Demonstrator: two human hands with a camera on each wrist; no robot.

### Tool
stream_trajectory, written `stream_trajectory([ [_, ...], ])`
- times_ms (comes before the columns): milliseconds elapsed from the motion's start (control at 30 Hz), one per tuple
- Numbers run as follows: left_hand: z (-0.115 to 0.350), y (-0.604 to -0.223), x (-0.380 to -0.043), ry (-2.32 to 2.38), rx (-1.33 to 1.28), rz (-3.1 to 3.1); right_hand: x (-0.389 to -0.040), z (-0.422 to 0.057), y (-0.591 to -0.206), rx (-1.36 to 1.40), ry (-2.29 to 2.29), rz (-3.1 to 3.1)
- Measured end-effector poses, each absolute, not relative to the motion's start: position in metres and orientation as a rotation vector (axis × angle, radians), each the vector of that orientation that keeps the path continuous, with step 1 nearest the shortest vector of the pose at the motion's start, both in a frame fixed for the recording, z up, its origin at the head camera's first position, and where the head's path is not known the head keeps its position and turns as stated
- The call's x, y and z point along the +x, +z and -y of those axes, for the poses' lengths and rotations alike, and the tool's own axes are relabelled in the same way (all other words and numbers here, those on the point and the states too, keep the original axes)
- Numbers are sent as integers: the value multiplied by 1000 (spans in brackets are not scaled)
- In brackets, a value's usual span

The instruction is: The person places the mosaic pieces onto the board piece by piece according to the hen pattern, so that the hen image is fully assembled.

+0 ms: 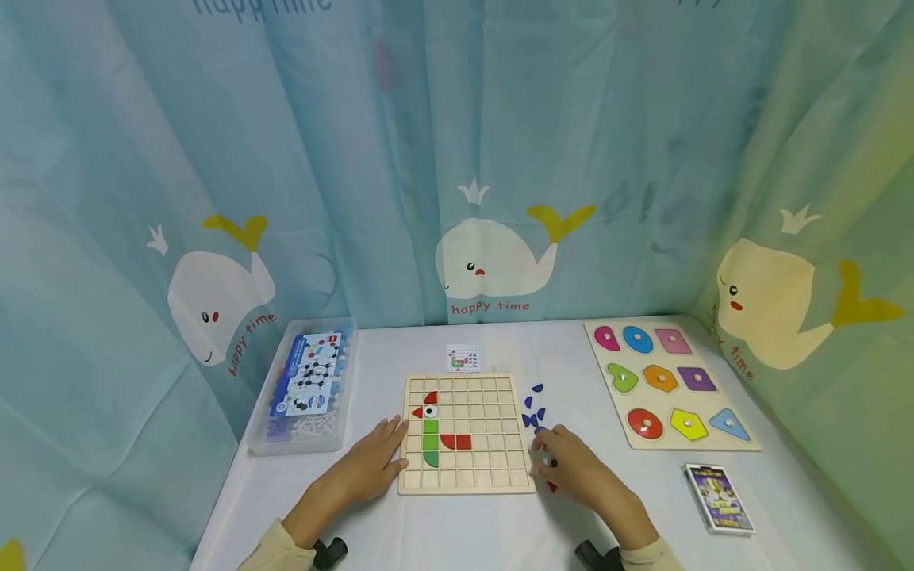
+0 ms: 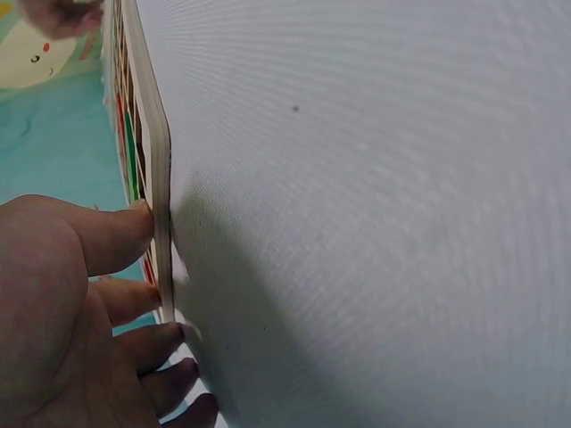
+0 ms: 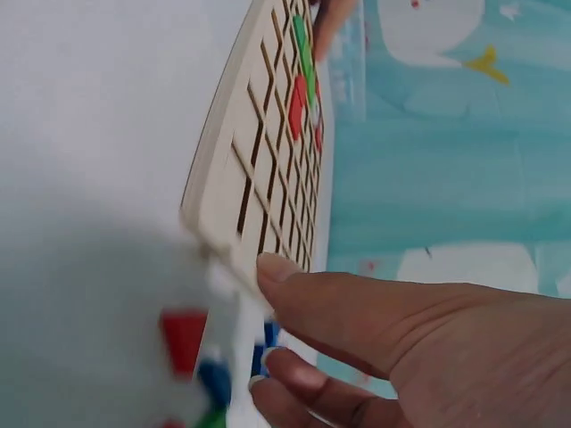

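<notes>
A wooden grid board (image 1: 493, 428) lies on the table with red and green pieces and a white eye piece set in its left half. My left hand (image 1: 364, 466) rests against the board's left edge, its thumb and fingertips touching the rim. Beside the right edge is my right hand (image 1: 571, 466), over some loose pieces. In the right wrist view its thumb and fingers stand apart and I see nothing held between them. Loose blue pieces (image 1: 528, 402) are scattered past its fingertips. A red piece (image 3: 184, 341) and a blue piece (image 3: 214, 382) lie below that hand.
Behind the board lies a small pattern card (image 1: 462, 358). A clear plastic box (image 1: 332, 440) with a blue label stands at the left. On the right are a shape puzzle board (image 1: 621, 400) and a boxed card deck (image 1: 720, 498). A whale-print curtain (image 1: 400, 238) hangs behind.
</notes>
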State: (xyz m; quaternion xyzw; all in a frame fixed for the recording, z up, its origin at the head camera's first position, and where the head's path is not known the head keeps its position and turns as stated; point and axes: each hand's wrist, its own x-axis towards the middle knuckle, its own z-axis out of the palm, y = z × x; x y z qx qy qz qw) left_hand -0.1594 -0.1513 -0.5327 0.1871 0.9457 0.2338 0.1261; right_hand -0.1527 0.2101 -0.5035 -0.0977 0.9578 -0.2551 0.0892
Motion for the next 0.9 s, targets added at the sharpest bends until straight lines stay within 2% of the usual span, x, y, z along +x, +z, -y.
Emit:
stream_trajectory([
  [333, 154, -536, -160, 687, 565, -2758, -130, -248, -514, -36, -661, -2822],
  [733, 154, -538, -159, 715, 571, -2756, -115, -257, -529, 122, -674, -2850],
  [900, 154, -539, -159, 715, 570, -2764, -109, -261, -529, 101, -640, -2892],
])
